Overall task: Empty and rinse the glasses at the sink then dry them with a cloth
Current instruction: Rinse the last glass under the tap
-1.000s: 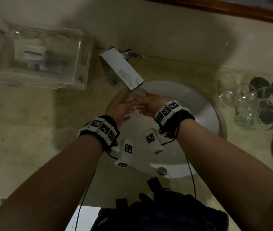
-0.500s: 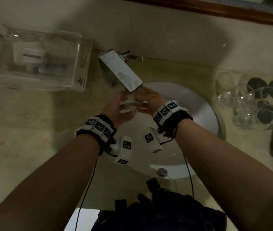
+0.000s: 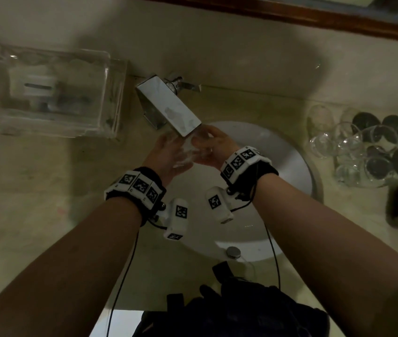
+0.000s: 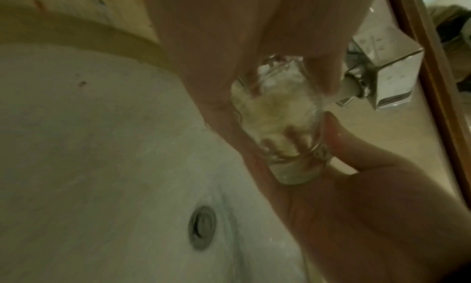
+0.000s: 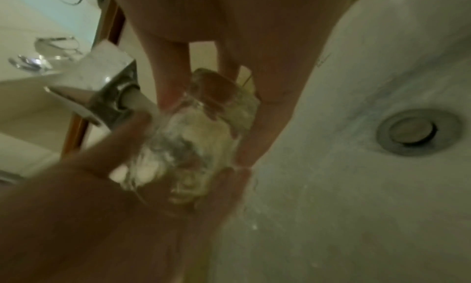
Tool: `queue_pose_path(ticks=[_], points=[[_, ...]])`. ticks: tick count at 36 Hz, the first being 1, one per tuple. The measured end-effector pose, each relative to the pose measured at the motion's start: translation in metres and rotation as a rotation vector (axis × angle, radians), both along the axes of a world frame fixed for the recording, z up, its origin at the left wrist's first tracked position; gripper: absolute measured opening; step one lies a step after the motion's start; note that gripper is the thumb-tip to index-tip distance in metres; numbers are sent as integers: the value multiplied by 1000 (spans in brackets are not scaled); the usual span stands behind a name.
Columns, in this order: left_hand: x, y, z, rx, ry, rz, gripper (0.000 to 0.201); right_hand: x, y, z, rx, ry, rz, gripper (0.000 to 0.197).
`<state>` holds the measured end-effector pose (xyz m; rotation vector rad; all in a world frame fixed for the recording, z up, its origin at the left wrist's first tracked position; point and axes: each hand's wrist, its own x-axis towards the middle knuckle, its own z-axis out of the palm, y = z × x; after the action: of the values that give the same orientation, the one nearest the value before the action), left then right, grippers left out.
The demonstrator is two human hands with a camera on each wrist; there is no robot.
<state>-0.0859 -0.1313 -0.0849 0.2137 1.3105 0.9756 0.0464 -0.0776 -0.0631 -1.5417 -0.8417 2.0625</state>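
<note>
- The small clear drinking glass (image 4: 282, 122) lies tilted between both hands, just under the spout of the square chrome tap (image 3: 168, 105), over the white round sink basin (image 3: 285, 171).
- Its long axis slants from the tap end down toward the palms; which end is the mouth I cannot tell.
- The left hand (image 3: 168, 154) cradles it from below, fingers (image 4: 328, 74) curled round the wall.
- The right hand (image 3: 213, 148) grips the other side, fingers (image 5: 173, 82) wrapped on it.
- Water runs over it; both hands are equally near, so turning the glass under the stream seems next.
- More clear glasses (image 3: 346, 152) wait on the beige stone desk (image 3: 35, 190), well right.
</note>
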Motion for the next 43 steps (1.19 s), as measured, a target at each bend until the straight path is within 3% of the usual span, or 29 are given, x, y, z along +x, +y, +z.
queue_pose_path(ticks=[2,7,10,16,19,21,23,26,29,30,33,36,39,43], points=[[-1,1,-1,53,20,27,56,-3,-2,1,-42,-25,-66,17],[-1,7,-4,-4,65,-20,36,-4,-4,-2,52,-119,21,31],[2,9,-7,-45,55,-93,47,-4,-3,-1,76,-90,41,33],[-4,9,-4,84,5,-60,58,-4,-2,0,15,-116,-18,37],[-6,10,-3,46,61,-37,40,-3,-3,3,-73,-20,-11,32],[-6,10,-4,0,93,-5,34,-5,-3,3,-56,10,29,47],[-4,9,-4,-4,71,10,32,-6,-2,4,-3,-20,81,51],[-4,8,-3,-9,9,62,26,-11,1,5,38,-80,60,40],[-7,8,-4,9,-31,56,44,-14,0,3,41,-150,53,30],[-6,8,0,13,-71,54,46,-15,-2,3,21,-152,37,32],[-5,9,6,46,-174,81,26,-15,-1,-2,30,-94,39,43],[1,7,9,-26,-200,99,28,-15,0,-2,53,-50,92,53],[-3,5,1,-105,-3,69,48,-16,2,-1,52,-76,103,46],[-7,5,4,-28,-102,48,41,-15,5,0,11,-108,103,17]])
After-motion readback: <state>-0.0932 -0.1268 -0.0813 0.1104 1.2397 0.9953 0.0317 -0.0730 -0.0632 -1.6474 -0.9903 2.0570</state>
